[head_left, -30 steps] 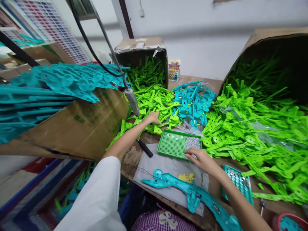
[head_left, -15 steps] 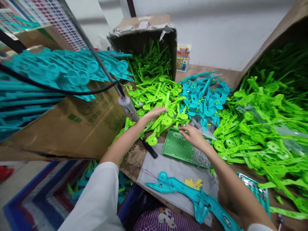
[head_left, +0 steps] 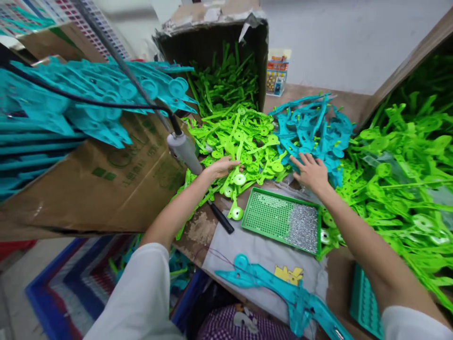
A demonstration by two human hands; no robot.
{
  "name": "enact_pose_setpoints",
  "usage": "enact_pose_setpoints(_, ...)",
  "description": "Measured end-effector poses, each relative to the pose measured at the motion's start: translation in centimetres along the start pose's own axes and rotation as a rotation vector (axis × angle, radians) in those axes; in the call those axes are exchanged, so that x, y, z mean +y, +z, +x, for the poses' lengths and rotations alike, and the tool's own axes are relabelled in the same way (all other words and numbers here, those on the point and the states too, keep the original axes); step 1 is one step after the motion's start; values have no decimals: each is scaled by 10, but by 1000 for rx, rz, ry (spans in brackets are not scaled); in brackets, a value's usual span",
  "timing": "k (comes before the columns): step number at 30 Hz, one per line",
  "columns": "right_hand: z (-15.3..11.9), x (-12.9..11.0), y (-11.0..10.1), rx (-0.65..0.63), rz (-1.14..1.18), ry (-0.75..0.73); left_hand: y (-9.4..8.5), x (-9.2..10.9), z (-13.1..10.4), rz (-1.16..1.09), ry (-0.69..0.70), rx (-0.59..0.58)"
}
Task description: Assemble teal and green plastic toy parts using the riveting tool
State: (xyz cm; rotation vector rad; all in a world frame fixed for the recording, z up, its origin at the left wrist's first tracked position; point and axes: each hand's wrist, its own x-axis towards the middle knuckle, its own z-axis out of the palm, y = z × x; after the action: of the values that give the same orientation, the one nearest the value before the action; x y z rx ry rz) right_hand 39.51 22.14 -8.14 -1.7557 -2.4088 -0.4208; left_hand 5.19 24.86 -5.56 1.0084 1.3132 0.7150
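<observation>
My left hand (head_left: 225, 167) has its fingers curled round a bright green plastic part at the front of a heap of green plastic parts (head_left: 212, 137); its fingertips are partly hidden. Fingers spread, my right hand (head_left: 313, 174) reaches to the near edge of a pile of blue plastic parts (head_left: 307, 123) and holds nothing I can see. Below it, a green perforated tray (head_left: 264, 238) has small silver metal pieces (head_left: 303, 227) gathered on its right side. A long blue plastic part (head_left: 272, 282) lies across a grey cloth (head_left: 233, 245) close to me.
An electric screwdriver (head_left: 184, 152) hangs at left beside a cardboard box (head_left: 141, 174) stacked with blue parts. A black handle (head_left: 222, 218) lies by the cloth. Another cardboard box (head_left: 215, 14) opens behind the green heap. More green parts (head_left: 392, 174) and a teal tray (head_left: 366, 302) are at right.
My right hand has moved from over the green tray up and right to the blue pile, its fingers now spread. The green parts under my left hand have shifted.
</observation>
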Motion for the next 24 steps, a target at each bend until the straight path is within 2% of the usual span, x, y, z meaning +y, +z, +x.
enact_pose_setpoints(3,-11,13,-3,-15,-3,11,-5,3,-7,-62,-10,-59)
enact_pose_setpoints(6,-20,7,-15,-27,35,13,-9,5,-12,-99,14,-44)
enact_pose_setpoints(9,-21,-19,-28,-1,158,46,-7,6,-14,-143,16,-34)
enact_pose_setpoints(11,-16,-43,-33,-3,254,19,-4,6,-15,-176,4,-17)
enact_pose_setpoints(14,-3,-71,-30,-111,306,-57,1,7,-19,-184,6,6)
enact_pose_setpoints(16,4,-82,-24,-189,303,-50,3,8,-24,-180,37,-2)
enact_pose_setpoints(18,5,-88,-19,-209,319,-51,4,9,-29,-162,73,-24)
enact_pose_setpoints(22,-4,-98,-19,-101,455,-150,4,10,-32,-96,115,-53)
enact_pose_setpoints(24,-9,-102,-24,-2,595,-139,4,7,-27,-98,129,-26)
